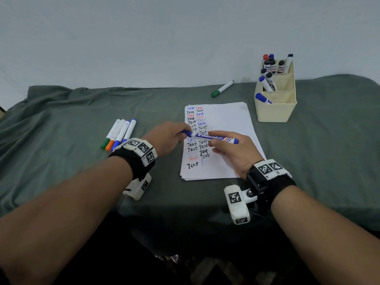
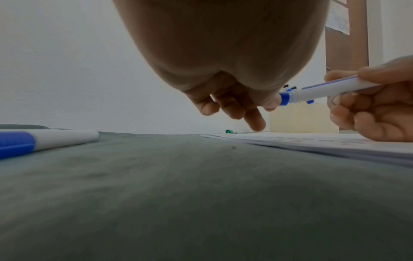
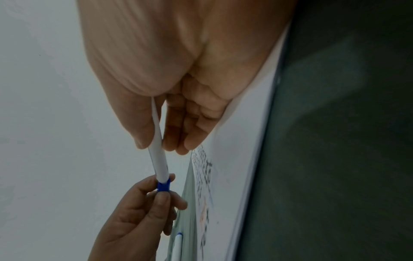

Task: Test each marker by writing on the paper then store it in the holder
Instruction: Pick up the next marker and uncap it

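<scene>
Matt grey-green cloth point(image 1: 61, 112), wrinkled; white paper point(image 1: 230, 120); smooth plastic marker point(image 1: 213, 137); plastic holder point(image 1: 275, 112).

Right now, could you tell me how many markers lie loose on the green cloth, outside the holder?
5: four side by side left of the white paper, and one green-capped marker beyond it.

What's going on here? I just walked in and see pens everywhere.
A person is testing markers on paper. The right hand holds a blue whiteboard marker by its barrel above the paper, while the left hand pinches its cap end; whether the cap is going on or coming off isn't clear. The sheet already carries rows of "Test". Four markers lie to the left, a green marker lies beyond the paper, and the holder already has many stored.
</scene>
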